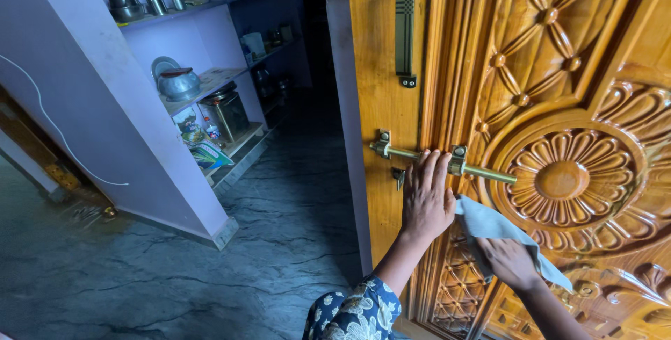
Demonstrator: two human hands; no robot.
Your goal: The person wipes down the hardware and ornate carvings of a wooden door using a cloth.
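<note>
A carved wooden door [559,67] fills the right half of the head view. A brass sliding bolt [482,171] runs across it at mid height. My left hand [426,197] lies flat on the door with its fingers over the bolt's middle part. My right hand [509,259] sits lower and to the right, gripping a pale grey cloth [489,222] pressed against the carved panel under the bolt. A dark metal pull handle [405,25] is fixed upright above the bolt.
Built-in lilac shelves [210,81] at the left hold steel pots [178,83], tins and packets. A lilac wall pillar [126,116] stands in front of them. The floor [210,256] is dark grey stone. A dark doorway opens behind the door's edge.
</note>
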